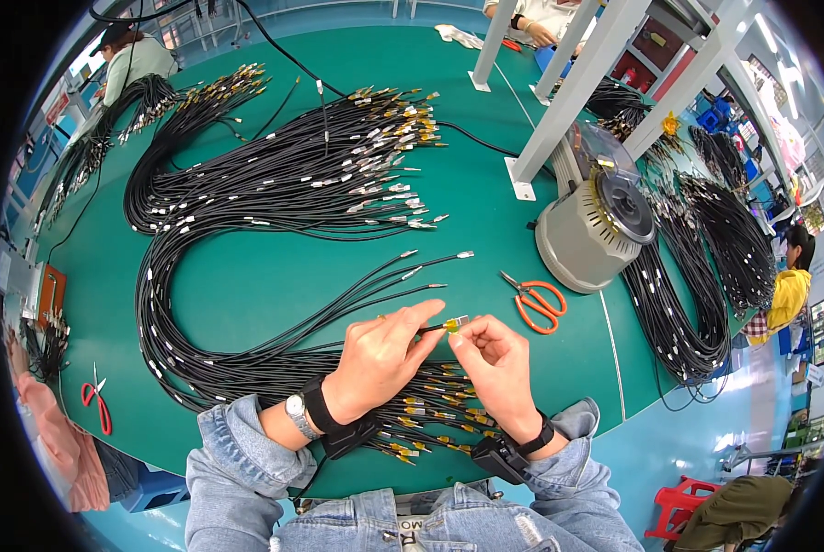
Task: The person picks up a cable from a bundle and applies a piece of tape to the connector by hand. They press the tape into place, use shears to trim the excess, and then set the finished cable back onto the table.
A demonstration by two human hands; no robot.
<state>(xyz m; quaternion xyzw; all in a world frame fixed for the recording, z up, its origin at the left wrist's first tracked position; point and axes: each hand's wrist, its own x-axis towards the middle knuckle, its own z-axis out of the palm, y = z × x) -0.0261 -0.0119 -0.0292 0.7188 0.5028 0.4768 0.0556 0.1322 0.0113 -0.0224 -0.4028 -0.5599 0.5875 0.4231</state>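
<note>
Between my two hands is the end of a black cable, with a yellow band and a silver metal connector (pixel 454 324) at its tip. The thumb and fingers of my left hand (pixel 384 354) pinch the cable just behind the band. My right hand (pixel 495 363) closes its thumb and forefinger at the connector's right side. Beneath my wrists lies the near end of a black cable bundle (pixel 177 304), many of its tips banded in yellow. A few loose cable ends (pixel 412 273) stretch out just beyond my left hand.
Right of my hands lie orange-handled cutters (pixel 541 305), beside a grey round tape dispenser (pixel 587 235). Grey metal posts (pixel 559 101) stand on the green table (pixel 485 212). More cable bundles (pixel 683 285) hang at right. Red scissors (pixel 97 401) lie far left, near a co-worker's pink sleeve (pixel 57 423).
</note>
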